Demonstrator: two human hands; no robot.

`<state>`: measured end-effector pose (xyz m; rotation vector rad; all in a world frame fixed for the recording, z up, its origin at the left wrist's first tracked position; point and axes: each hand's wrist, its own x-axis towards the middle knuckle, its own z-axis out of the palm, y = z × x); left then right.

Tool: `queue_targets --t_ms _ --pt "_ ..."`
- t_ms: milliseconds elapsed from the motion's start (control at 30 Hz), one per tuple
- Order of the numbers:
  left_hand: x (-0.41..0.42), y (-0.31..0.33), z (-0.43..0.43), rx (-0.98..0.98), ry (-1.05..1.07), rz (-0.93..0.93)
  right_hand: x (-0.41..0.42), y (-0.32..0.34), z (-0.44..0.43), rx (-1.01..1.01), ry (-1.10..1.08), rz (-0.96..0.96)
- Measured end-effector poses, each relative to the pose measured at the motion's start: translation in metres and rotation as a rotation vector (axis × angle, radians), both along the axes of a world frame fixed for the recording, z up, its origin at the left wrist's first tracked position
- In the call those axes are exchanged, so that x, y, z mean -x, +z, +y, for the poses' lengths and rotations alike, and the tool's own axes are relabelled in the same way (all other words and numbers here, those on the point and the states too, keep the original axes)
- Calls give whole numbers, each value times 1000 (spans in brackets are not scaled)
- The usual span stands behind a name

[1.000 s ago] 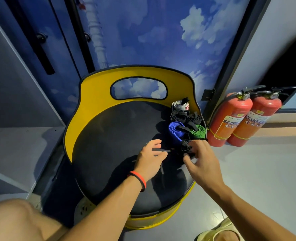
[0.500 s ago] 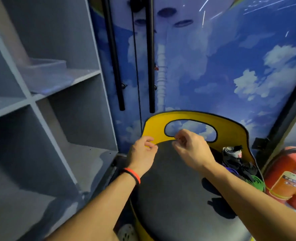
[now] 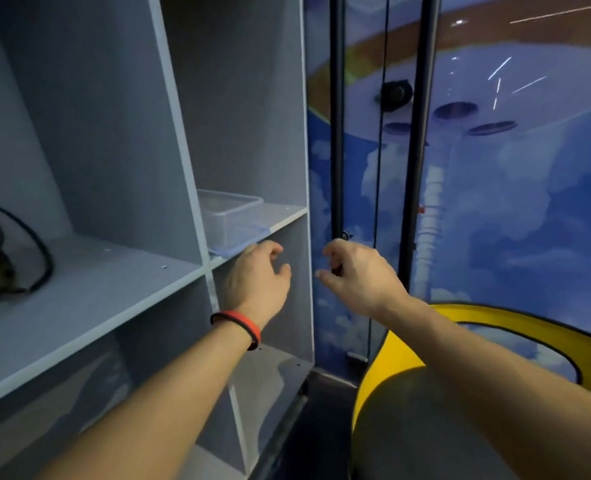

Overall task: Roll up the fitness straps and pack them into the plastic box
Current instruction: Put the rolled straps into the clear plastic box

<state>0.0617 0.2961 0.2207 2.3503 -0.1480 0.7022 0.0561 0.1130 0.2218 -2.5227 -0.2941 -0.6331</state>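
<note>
View swung left off yellow-backed round seat (image 3: 422,315) onto grey shelf unit (image 3: 114,271). The rolled straps seen on seat 1 s ago are now out of frame. Target clear plastic box (image 3: 230,216) sits on shelf atop blue lid (image 3: 231,248). Both hands raised: left hand (image 3: 256,277) loosely curled, empty, just below box; right hand (image 3: 356,275) curled, can't tell if pinching anything. Likely fetching box; packing not started.

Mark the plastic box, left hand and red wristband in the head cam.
plastic box (image 3: 230,220): head view, on its clear front wall.
left hand (image 3: 252,278): head view, on the back of the hand.
red wristband (image 3: 242,320): head view, on the red outer band.
</note>
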Motion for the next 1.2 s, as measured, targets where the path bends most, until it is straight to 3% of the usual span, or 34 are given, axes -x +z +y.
queue_targets --t_ms 200,433,533,800,1200 --pt "-37 58 25 -386 128 -197 -51 38 34 -92 74 -12" --pt "-70 79 33 -831 325 51 -83 36 52 -145 142 -1" --pt "-77 76 37 -995 431 49 -87 31 51 -170 136 5" --pt "-86 63 44 -868 387 -100 -95 25 35 -367 136 80" --pt "-48 40 -18 -810 34 -441 -79 26 3 -1033 38 231"
